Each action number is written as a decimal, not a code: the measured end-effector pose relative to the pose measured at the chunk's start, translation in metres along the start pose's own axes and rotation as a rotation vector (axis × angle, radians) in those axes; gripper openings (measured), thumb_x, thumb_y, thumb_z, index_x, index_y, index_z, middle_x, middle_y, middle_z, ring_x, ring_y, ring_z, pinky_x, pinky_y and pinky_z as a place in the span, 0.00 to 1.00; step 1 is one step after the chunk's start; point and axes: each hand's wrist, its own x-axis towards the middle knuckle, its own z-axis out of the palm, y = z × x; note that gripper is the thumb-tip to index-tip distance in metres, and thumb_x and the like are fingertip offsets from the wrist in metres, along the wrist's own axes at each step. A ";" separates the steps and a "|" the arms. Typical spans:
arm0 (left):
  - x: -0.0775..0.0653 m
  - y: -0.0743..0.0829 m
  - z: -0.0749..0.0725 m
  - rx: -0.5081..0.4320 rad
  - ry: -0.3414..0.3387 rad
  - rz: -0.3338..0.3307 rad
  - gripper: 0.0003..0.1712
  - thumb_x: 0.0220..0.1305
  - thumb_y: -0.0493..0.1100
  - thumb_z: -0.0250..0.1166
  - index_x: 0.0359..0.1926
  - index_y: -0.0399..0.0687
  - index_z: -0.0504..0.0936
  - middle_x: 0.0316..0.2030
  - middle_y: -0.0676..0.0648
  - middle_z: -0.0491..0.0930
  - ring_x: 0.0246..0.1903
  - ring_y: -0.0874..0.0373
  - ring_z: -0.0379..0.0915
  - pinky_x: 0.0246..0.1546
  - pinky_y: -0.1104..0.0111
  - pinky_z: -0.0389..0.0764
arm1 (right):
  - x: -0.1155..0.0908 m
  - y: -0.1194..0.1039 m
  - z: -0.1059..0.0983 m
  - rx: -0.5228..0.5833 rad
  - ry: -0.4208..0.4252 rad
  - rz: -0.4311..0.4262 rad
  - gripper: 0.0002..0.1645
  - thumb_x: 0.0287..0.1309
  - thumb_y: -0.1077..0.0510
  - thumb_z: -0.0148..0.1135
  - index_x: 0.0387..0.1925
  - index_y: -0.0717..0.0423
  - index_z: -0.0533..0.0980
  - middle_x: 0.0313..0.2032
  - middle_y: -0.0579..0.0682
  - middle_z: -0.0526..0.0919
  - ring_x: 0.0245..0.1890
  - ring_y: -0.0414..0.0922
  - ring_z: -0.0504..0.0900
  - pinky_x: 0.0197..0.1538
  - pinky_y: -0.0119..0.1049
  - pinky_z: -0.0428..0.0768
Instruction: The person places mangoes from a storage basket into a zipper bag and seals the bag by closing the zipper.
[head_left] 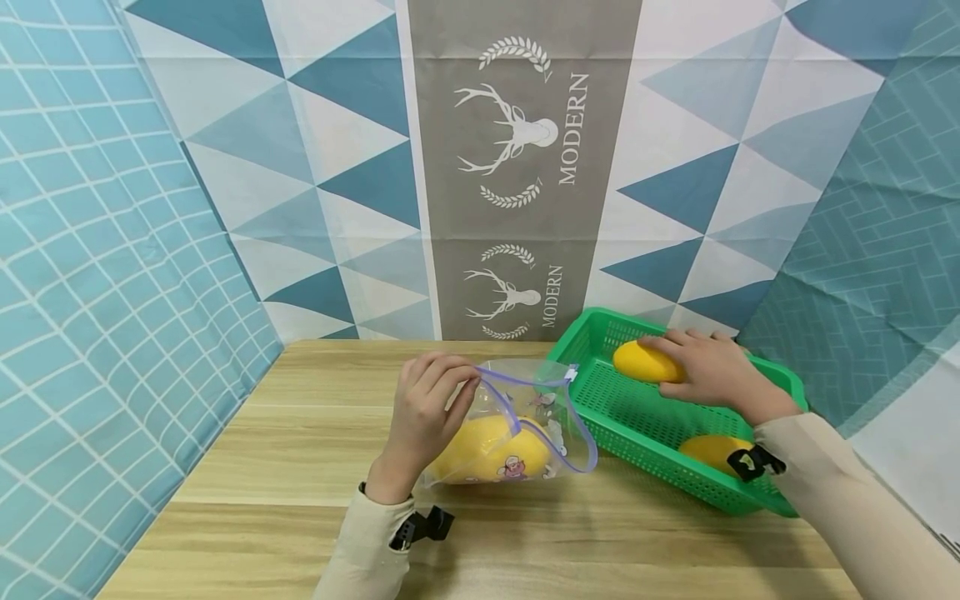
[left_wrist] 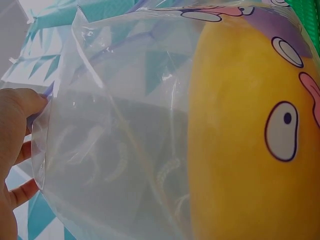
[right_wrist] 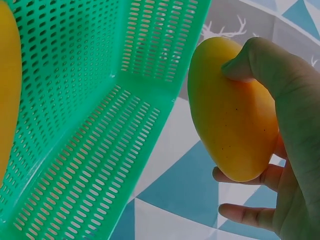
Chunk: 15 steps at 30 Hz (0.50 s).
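Note:
My left hand point(head_left: 430, 408) pinches the purple-edged rim of a clear zip bag point(head_left: 480, 392) printed with cartoon figures. The bag's mouth gapes to the right, and yellow mangoes point(head_left: 480, 450) lie inside it. In the left wrist view, thumb and fingers hold the bag's edge point(left_wrist: 47, 95). With thumb and fingers around it, my right hand point(head_left: 708, 372) grips a yellow mango point(right_wrist: 232, 112) above the green basket point(head_left: 622, 433). Another mango point(head_left: 716, 452) rests in the basket's near right end, partly behind my right wrist.
The basket has slotted walls and stands on the right of the wooden table point(head_left: 300, 467), close beside the bag. Behind the table hangs a patterned cloth point(head_left: 517, 167) with triangles and deer heads. A blue tiled-pattern sheet point(head_left: 97, 250) borders the left side.

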 end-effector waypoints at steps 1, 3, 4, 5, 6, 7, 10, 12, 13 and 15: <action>0.000 0.000 0.000 0.000 -0.001 0.000 0.12 0.73 0.44 0.59 0.36 0.42 0.84 0.36 0.47 0.83 0.40 0.49 0.77 0.37 0.56 0.70 | 0.000 -0.001 -0.001 -0.002 0.003 -0.001 0.39 0.52 0.45 0.71 0.65 0.50 0.72 0.50 0.57 0.80 0.40 0.56 0.78 0.36 0.52 0.72; 0.000 0.000 0.000 0.000 -0.001 -0.001 0.12 0.73 0.44 0.60 0.36 0.42 0.84 0.37 0.47 0.83 0.40 0.49 0.77 0.37 0.56 0.69 | -0.001 -0.002 -0.003 -0.004 0.012 -0.005 0.39 0.51 0.45 0.71 0.65 0.50 0.72 0.50 0.56 0.80 0.40 0.55 0.78 0.35 0.51 0.72; 0.000 0.000 0.000 0.000 -0.001 0.000 0.12 0.73 0.44 0.60 0.36 0.42 0.84 0.36 0.47 0.83 0.40 0.49 0.77 0.37 0.56 0.69 | -0.001 -0.002 -0.004 -0.005 0.016 -0.010 0.39 0.51 0.45 0.71 0.64 0.50 0.72 0.49 0.56 0.80 0.40 0.55 0.78 0.34 0.50 0.72; 0.000 0.000 0.000 0.000 -0.001 -0.001 0.12 0.73 0.44 0.60 0.36 0.42 0.84 0.36 0.47 0.83 0.40 0.49 0.77 0.37 0.56 0.69 | -0.001 -0.003 -0.004 -0.005 0.022 -0.014 0.39 0.51 0.45 0.71 0.64 0.50 0.73 0.49 0.56 0.80 0.40 0.55 0.78 0.34 0.50 0.72; 0.000 0.000 0.000 0.000 -0.001 -0.001 0.12 0.73 0.44 0.60 0.36 0.42 0.84 0.36 0.47 0.83 0.40 0.49 0.77 0.37 0.56 0.69 | -0.001 -0.004 -0.005 -0.004 0.028 -0.018 0.39 0.50 0.45 0.71 0.64 0.50 0.73 0.49 0.56 0.80 0.40 0.54 0.78 0.34 0.50 0.72; 0.000 0.000 0.000 0.000 -0.001 0.000 0.12 0.73 0.44 0.60 0.36 0.42 0.84 0.36 0.47 0.83 0.40 0.49 0.77 0.37 0.56 0.69 | -0.001 -0.004 -0.006 -0.005 0.036 -0.022 0.39 0.50 0.45 0.71 0.64 0.50 0.73 0.49 0.55 0.80 0.39 0.54 0.78 0.34 0.49 0.72; 0.000 -0.001 0.000 0.000 0.001 0.002 0.12 0.73 0.44 0.60 0.36 0.42 0.84 0.36 0.47 0.83 0.40 0.49 0.77 0.37 0.56 0.69 | -0.002 -0.007 -0.007 -0.008 0.060 -0.037 0.39 0.49 0.46 0.71 0.64 0.50 0.73 0.48 0.55 0.80 0.38 0.53 0.77 0.33 0.48 0.71; 0.000 -0.001 0.000 0.001 0.003 0.002 0.12 0.73 0.44 0.60 0.36 0.42 0.84 0.36 0.47 0.83 0.39 0.49 0.77 0.37 0.56 0.69 | -0.003 -0.009 -0.008 -0.007 0.081 -0.049 0.39 0.49 0.46 0.71 0.64 0.50 0.73 0.48 0.54 0.80 0.37 0.53 0.77 0.34 0.48 0.71; 0.000 -0.001 0.000 0.001 0.004 0.003 0.12 0.73 0.44 0.60 0.36 0.42 0.84 0.36 0.47 0.83 0.39 0.49 0.77 0.37 0.56 0.69 | -0.003 -0.010 -0.009 -0.007 0.090 -0.056 0.39 0.48 0.46 0.71 0.64 0.50 0.73 0.47 0.54 0.80 0.37 0.52 0.77 0.34 0.48 0.71; 0.000 -0.001 0.000 0.002 0.005 0.003 0.12 0.73 0.44 0.59 0.36 0.42 0.84 0.36 0.47 0.83 0.39 0.49 0.77 0.37 0.56 0.69 | -0.003 -0.012 -0.010 -0.006 0.111 -0.072 0.39 0.48 0.47 0.71 0.63 0.50 0.73 0.47 0.53 0.80 0.38 0.52 0.77 0.35 0.48 0.72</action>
